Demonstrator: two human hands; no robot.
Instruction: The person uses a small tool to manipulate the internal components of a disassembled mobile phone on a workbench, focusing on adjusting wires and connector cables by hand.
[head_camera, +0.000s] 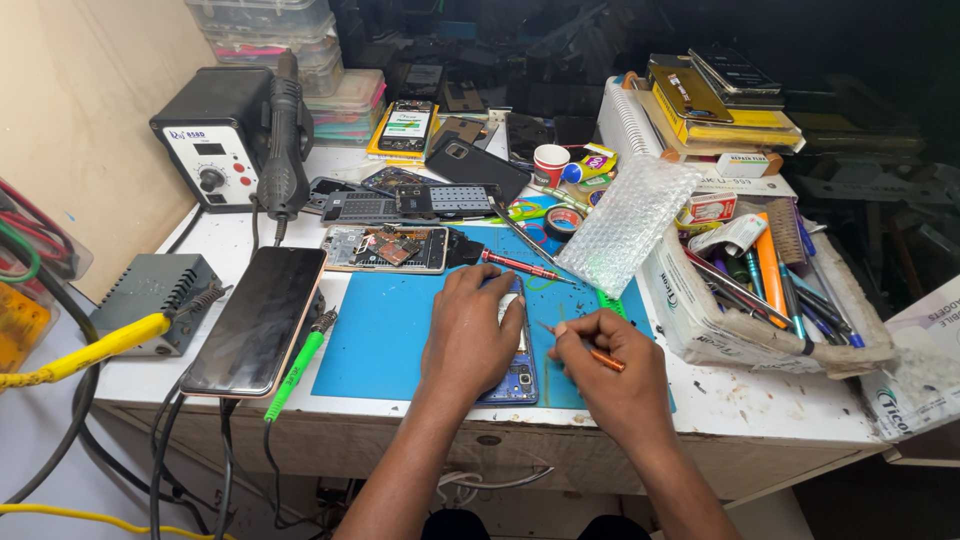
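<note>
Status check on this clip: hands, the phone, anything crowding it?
Left hand pressed flat on the opened blue phone, holding it on the blue mat. Right hand grips an orange-handled tool, tip at the phone's edge. Red screwdriver lies just behind.

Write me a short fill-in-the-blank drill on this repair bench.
1. The left hand presses down on an opened ____ lying on the blue mat.
2. The right hand holds a thin tool with an ____ handle.
3. A screwdriver beside the mat has a ____ handle.

Missing words: phone; orange; green
</note>
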